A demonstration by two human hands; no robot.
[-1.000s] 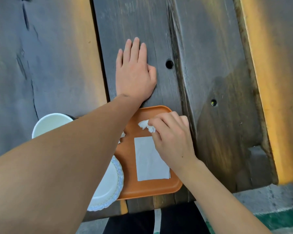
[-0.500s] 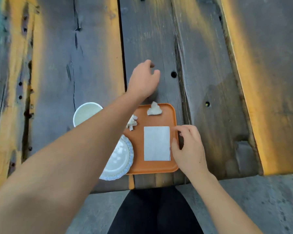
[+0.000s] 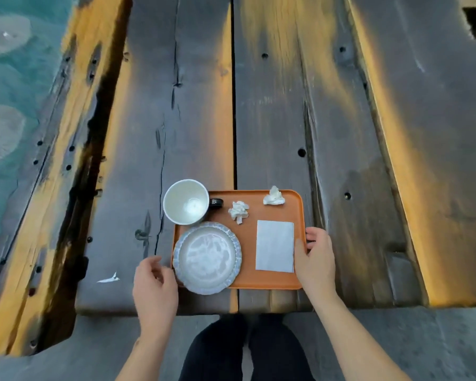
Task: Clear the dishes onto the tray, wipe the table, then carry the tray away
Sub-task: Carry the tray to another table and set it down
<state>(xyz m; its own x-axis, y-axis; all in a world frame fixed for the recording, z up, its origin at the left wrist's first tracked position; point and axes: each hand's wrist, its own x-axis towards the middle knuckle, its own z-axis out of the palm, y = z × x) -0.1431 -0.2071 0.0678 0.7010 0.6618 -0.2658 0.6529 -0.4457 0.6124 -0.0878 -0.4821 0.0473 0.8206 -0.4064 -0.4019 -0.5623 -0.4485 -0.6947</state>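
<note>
Wide table (image 3: pixel 341 133) of dark, weathered wood planks, seen from above. Long cracks, knots & small round holes (image 3: pixel 301 152) mark the boards; a straight gap (image 3: pixel 233 105) runs btwn two middle planks. Warm orange light streaks along the grain, brightest at left & right edges. Grey concrete floor (image 3: pixel 423 347) below the near table edge. Teal patterned floor (image 3: pixel 8 78) w/ pale round patches at far left.
</note>
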